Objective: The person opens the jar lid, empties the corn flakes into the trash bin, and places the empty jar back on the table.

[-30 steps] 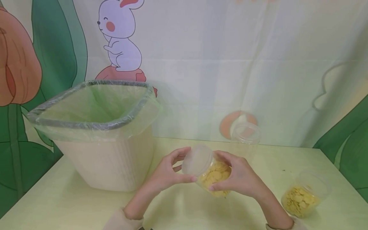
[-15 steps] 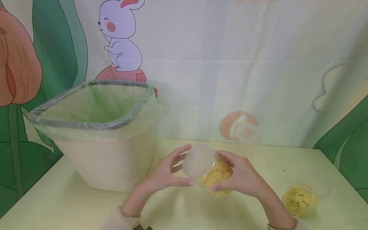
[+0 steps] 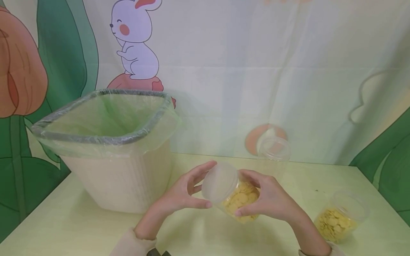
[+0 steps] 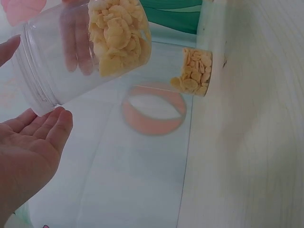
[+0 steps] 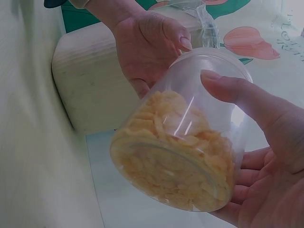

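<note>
Above the table, my right hand (image 3: 269, 195) grips a clear plastic jar (image 5: 190, 109) around its side, thumb toward me. The jar tilts with its frosted lid (image 3: 220, 183) up and to the left. Yellow flakes (image 3: 241, 199) fill its lower part. My left hand (image 3: 182, 188) is spread around the lid, fingers fairly straight. In the left wrist view, its fingertips (image 4: 59, 116) are right at the lid's rim. Its thumb lies close to the rim on the near side in the head view.
A bin (image 3: 118, 177) lined with a translucent green bag stands at the left. Another clear jar (image 3: 339, 217) with yellow flakes is at the right. Behind my hands stands a transparent jar (image 3: 273, 156), near the printed curtain (image 3: 224, 89) at the table's back edge.
My left hand's thumb and fingers have loosened from the lid and drawn slightly apart from it, then the fingers have come back to the rim. The right hand keeps holding the jar, tilted slightly further.
</note>
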### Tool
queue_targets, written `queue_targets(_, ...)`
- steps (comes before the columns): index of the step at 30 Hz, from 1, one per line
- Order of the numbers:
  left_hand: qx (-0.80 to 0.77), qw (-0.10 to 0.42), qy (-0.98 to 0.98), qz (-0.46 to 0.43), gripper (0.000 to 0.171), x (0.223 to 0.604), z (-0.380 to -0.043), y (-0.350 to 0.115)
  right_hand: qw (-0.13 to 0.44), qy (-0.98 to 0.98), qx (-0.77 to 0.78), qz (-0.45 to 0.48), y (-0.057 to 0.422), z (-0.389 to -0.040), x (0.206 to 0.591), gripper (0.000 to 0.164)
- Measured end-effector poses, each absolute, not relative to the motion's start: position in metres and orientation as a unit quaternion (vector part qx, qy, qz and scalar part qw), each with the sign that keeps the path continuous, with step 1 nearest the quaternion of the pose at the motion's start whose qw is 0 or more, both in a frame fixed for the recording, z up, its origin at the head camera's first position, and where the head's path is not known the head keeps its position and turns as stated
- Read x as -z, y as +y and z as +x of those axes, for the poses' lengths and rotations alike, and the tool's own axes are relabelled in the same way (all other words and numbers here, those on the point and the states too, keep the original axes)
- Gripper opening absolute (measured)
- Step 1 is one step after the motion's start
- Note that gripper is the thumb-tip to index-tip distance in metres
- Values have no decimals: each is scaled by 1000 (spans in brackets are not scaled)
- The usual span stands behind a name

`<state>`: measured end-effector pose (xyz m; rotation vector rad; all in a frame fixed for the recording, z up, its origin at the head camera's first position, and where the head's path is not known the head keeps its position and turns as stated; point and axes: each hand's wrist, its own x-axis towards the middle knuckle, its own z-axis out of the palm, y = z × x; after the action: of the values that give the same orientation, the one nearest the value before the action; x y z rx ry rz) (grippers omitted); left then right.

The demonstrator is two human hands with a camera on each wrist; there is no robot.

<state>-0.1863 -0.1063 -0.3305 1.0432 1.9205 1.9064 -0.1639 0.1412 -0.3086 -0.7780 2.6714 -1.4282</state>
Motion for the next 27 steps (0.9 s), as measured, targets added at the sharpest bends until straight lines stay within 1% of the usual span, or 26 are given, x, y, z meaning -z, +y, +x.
queue_targets(17, -646, 107, 676, 338, 84, 331, -186, -106, 4, 854, 449, -262, 140, -163, 309, 84)
queue_targets(27, -640, 103, 692, 319, 85, 331, -185, -104, 2, 860, 444, -253, 140, -164, 311, 84)
